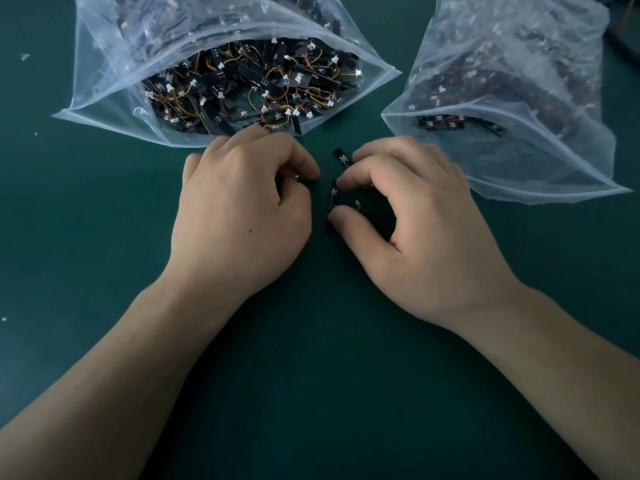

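A: In the head view, what is being held, and where?

B: A black strip board [333, 199] is being pinched on edge between thumb and forefinger of the right hand [422, 230], low over the table [311, 375], between both hands. The left hand [242, 209] is being held curled; whether anything is being gripped cannot be told.

A: What is being risked?

B: With so thin a pinch, the board could be flicked away or dropped. A second strip [343, 156] by the fingertips could be knocked into the open left bag [104, 109] and lost among the rest.
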Demonstrator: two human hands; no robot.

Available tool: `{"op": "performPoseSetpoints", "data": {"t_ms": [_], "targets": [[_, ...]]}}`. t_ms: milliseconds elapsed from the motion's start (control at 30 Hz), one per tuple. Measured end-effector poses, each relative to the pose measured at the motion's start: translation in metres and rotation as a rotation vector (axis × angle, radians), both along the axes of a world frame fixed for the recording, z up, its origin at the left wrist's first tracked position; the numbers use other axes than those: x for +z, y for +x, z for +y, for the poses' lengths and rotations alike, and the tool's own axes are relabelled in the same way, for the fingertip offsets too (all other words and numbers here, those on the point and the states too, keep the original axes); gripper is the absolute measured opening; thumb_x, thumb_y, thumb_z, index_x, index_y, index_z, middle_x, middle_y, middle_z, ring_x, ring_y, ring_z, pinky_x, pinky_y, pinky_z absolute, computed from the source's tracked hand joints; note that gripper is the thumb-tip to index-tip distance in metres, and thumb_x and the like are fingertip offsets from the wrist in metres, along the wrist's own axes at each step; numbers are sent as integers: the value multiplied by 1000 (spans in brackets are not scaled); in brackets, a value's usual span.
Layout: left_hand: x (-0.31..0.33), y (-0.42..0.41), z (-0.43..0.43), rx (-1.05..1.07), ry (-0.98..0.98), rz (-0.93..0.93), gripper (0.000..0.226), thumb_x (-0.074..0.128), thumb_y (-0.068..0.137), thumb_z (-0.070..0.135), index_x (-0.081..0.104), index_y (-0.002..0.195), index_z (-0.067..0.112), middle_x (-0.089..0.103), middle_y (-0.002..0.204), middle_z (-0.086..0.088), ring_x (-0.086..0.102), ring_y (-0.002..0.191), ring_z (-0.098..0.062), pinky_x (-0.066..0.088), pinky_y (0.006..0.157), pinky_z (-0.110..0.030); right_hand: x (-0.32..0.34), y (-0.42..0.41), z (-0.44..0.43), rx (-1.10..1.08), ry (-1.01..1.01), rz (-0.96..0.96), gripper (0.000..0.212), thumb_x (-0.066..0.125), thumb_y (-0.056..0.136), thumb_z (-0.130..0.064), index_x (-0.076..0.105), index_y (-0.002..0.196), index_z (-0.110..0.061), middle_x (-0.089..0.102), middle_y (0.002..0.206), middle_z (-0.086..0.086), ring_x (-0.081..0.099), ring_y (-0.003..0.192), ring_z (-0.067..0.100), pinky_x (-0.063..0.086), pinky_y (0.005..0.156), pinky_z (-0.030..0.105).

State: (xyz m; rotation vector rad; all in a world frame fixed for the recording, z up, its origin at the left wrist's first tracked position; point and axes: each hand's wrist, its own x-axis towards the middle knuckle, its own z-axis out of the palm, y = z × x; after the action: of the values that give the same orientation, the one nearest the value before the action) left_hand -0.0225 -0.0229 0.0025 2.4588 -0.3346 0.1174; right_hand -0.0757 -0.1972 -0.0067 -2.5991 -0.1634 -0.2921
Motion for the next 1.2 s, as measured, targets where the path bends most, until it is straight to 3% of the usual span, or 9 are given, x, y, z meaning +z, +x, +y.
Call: {"op": "performPoseSetpoints", "data": {"t_ms": [167,300,367,533,700,933,1200], "targets": [[1,-1,0,-2,-45,-1,31,48,82,19,73,94,31,64,91,15,56,93,-18,48,94,-43,-1,0,0,7,-38,23,25,62,94,-41,71,113,-27,56,129,-7,49,127,17,26,105,27],[-2,-3,-2,92,-81,-24,23,51,83,25,72,87,30,61,69,18,56,71,-17,46,76,-37,-1,0,0,31,-77,53,33,60,94,-44,70,123,-31,54,136,-6,45,135,17,24,110,29],[-2,-5,-2,118,-68,-34,20,51,84,27,71,85,31,60,65,16,57,70,-18,43,73,-35,0,0,0,47,-86,62,38,59,94,-47,69,128,-33,52,140,-7,42,139,16,22,112,29],[-1,-3,-1,100,-89,-2,18,55,83,29,71,92,33,65,75,14,59,74,-12,50,79,-38,1,0,0,6,-48,40,43,56,97,-41,62,137,-26,52,141,-8,44,135,15,26,112,29],[-2,-3,0,81,-51,-6,16,60,85,26,71,94,34,64,88,13,56,78,-8,47,82,-38,0,0,0,7,-44,54,39,56,98,-37,67,130,-19,54,139,-5,43,136,16,24,112,27],[0,-4,-1,127,-126,22,21,54,90,27,73,97,33,66,77,16,59,71,-5,52,81,-40,1,-1,1,-8,-42,3,34,56,99,-32,65,129,-20,57,118,-6,50,114,19,35,102,34],[-1,0,2,189,-283,71,34,46,96,16,73,105,35,70,79,18,61,65,-4,44,56,-25,-1,0,0,-50,-65,39,47,50,98,-29,64,141,-16,54,113,-2,51,110,22,41,105,41]]}}
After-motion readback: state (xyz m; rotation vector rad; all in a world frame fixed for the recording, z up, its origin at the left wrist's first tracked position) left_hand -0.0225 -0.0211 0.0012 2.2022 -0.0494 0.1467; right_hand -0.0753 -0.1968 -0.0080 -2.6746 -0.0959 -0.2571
